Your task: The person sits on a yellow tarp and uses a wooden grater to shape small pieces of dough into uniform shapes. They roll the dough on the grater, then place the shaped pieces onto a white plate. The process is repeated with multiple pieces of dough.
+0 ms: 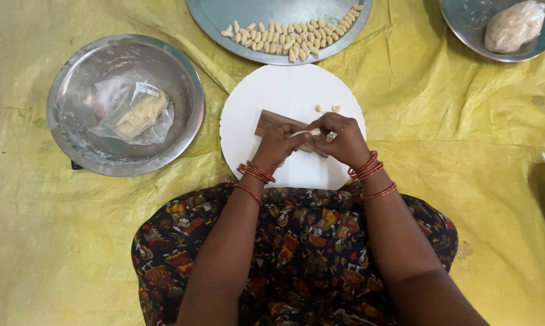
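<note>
My left hand (278, 145) and my right hand (342, 140) meet over a small brown wooden block (267, 121) on a round white board (287, 90). Between them they hold a thin pale roll of dough (308, 132), each hand closed on one end. Two small shaped dough pieces (327, 108) lie on the board just beyond my right hand. Red bangles circle both wrists.
A large steel plate (224, 15) at the top holds several rows of shaped dough pieces (293, 35). At left, a steel bowl (73, 72) holds a plastic bag with dough (141, 115). Another steel bowl (465, 24) at top right holds wrapped dough (514, 25). Yellow sheeting (55, 241) covers the floor.
</note>
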